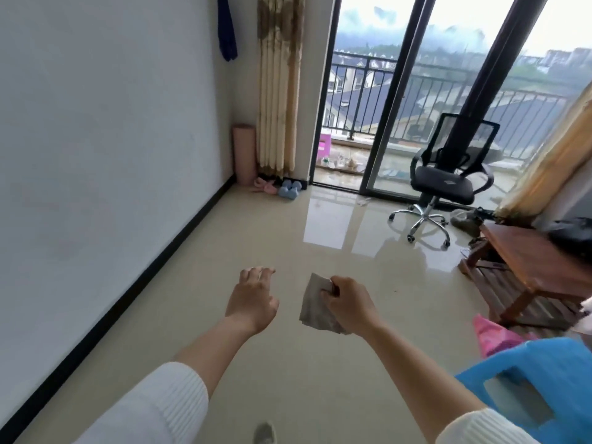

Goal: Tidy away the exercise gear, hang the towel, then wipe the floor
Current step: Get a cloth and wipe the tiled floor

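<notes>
Hanging from the pinching right fingers [332, 287], the grey cloth [315, 304] is beside spread left fingers [254, 273].

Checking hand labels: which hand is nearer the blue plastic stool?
Right. The right hand, gripping a grey cloth, is ahead and left of the blue stool; the left hand, open and empty, is farther left, beyond the cloth.

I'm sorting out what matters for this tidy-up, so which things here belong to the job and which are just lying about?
Job: cloth gripped in the right hand; towel hanging on the wall; rolled mat; dumbbells; floor.
Lying about: chair; table; stool; curtain.
</notes>
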The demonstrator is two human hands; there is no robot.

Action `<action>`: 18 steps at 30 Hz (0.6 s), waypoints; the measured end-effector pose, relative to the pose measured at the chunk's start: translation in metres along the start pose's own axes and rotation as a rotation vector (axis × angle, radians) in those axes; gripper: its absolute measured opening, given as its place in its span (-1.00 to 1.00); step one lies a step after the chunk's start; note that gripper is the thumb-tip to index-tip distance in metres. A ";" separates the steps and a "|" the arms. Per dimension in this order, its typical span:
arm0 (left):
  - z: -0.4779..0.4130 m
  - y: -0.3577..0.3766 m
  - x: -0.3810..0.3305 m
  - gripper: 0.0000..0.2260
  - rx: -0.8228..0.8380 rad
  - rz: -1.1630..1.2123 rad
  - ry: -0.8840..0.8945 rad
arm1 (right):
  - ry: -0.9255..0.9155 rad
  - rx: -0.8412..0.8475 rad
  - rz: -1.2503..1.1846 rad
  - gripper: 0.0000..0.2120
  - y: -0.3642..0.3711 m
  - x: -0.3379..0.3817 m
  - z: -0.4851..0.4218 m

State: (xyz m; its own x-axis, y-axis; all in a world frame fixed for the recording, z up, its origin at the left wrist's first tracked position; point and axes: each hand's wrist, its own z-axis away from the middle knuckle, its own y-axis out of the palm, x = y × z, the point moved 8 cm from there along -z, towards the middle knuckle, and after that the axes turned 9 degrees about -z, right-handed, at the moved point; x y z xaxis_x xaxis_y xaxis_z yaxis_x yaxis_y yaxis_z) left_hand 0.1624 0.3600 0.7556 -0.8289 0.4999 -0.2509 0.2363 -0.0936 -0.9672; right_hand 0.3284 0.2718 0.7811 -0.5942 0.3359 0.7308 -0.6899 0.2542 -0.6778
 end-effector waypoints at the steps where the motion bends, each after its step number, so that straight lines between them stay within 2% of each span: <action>1: -0.033 0.003 0.006 -0.50 -0.001 -0.002 -0.013 | -0.009 0.006 -0.004 -0.81 0.001 0.000 -0.033; 13: -0.364 0.027 0.027 -0.50 0.034 -0.014 -0.128 | -0.001 0.073 -0.031 -0.83 -0.033 -0.005 -0.392; 18: -0.482 0.064 0.053 -0.49 0.055 -0.006 -0.294 | -0.019 0.167 -0.030 -0.79 -0.031 -0.014 -0.536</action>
State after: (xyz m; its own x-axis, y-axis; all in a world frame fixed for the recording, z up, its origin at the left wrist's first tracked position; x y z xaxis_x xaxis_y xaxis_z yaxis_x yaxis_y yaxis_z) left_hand 0.3780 0.7956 0.6997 -0.9433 0.2308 -0.2387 0.2099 -0.1424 -0.9673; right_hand 0.5797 0.7451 0.7489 -0.5784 0.3132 0.7532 -0.7661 0.1088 -0.6335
